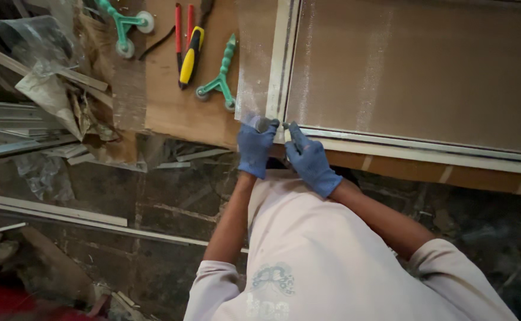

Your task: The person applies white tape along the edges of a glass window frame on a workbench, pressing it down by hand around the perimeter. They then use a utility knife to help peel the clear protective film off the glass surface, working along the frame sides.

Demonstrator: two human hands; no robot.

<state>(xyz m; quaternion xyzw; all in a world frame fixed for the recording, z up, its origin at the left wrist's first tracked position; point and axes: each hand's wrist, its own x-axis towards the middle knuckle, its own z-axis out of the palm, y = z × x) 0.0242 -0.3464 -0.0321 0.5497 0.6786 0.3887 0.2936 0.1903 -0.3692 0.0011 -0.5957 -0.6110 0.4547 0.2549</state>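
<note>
Corner work on the aluminium frame (284, 65) at the bench's near edge: left hand (255, 147) closed on a small grey cylindrical piece (264, 123), right hand (309, 159) pinching a thin tool (291, 135), which needs steady, careful alignment.

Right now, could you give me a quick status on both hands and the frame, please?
Left hand gloved, gripping frame corner. Right hand gloved, pressing a small tool at that corner. Green roller tools lie apart, nothing obstructing.
</note>
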